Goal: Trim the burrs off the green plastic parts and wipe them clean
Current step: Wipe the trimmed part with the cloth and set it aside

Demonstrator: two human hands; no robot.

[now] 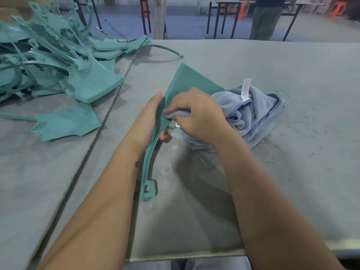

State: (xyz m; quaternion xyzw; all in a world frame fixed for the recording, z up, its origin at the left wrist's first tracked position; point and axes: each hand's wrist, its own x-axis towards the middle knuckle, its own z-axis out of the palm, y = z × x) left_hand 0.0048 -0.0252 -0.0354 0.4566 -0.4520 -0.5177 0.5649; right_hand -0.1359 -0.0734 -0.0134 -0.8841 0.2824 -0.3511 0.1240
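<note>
The left hand (150, 121) hides the middle of a green part (187, 80), gripping it on edge over the grey bench (292, 182), its wide fin pointing away, eyelet tail near, while the right hand (196, 115) pinches a blue cloth (251, 114) against it.

I see grey felt surface (272, 61), seam down its left | grey floor (185, 26) beyond | black-framed tables (216, 20) | orange stools (336, 8) | two people standing (263, 20) at back
</note>
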